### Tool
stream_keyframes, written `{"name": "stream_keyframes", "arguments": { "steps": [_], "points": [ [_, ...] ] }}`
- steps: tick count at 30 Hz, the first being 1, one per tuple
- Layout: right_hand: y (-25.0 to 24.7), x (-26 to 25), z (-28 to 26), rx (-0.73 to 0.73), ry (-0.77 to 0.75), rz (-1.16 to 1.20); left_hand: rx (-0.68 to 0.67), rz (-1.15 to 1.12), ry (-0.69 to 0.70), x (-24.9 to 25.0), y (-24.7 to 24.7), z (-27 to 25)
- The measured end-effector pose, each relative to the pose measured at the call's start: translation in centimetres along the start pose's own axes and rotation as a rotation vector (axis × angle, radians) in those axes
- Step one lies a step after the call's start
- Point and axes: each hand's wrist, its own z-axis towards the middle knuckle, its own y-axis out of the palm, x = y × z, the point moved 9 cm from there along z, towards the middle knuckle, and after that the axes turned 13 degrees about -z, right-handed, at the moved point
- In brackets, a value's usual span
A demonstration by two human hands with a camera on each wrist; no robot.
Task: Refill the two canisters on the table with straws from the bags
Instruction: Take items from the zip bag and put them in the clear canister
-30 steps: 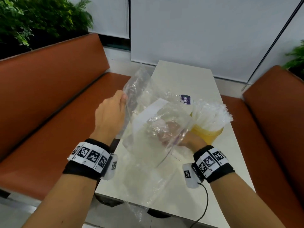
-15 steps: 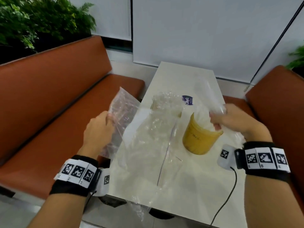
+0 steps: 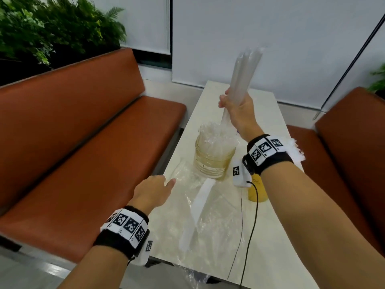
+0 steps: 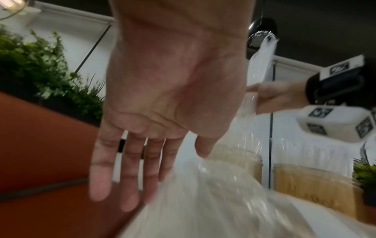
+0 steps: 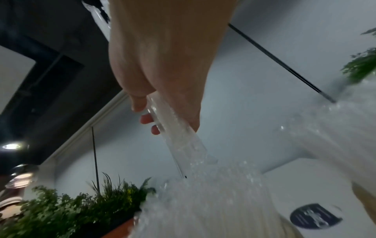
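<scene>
My right hand (image 3: 227,102) grips a bundle of clear wrapped straws (image 3: 246,71), held nearly upright. The bundle's lower end dips into the clear canister (image 3: 213,161), which is packed with straws. In the right wrist view my fingers (image 5: 146,120) curl round the straws (image 5: 179,141) above the full canister (image 5: 213,206). The yellow canister (image 3: 257,191) stands right of it, mostly hidden by my right wrist, with white straws (image 3: 295,152) sticking out. My left hand (image 3: 166,182) is flat with straight fingers at the table's left edge, touching the empty plastic bag (image 3: 204,207). The left wrist view shows that hand (image 4: 162,112) holding nothing.
The narrow white table (image 3: 268,236) runs between two orange benches (image 3: 83,142), the other bench (image 3: 354,153) on the right. A dark round sticker (image 5: 315,215) lies on the far tabletop. A black cable (image 3: 249,232) hangs from my right wrist across the table.
My right hand has lifted a straw bundle and swung it from the yellow canister over to the clear one. The left hand has let go of the bag, which now lies flat.
</scene>
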Motion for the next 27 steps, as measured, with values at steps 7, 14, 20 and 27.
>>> {"name": "stream_keyframes", "arguments": {
  "steps": [7,14,20,27],
  "points": [
    [2.7,4.5,0.0,-0.061,0.12,-0.089,0.323,-0.053,0.363,9.8,-11.0,-0.1],
    [4.6,3.8,0.5,-0.149,0.088,-0.163,0.491,-0.394,0.865,24.0,-18.0,0.4],
    [5.2,6.1,-0.7,-0.307,0.16,-0.291,0.416,-0.255,0.939,29.1,-17.2,4.9],
    [3.1,4.8,0.3,-0.144,0.045,-0.276,0.322,-0.099,0.86,28.3,-14.0,8.3]
  ]
}}
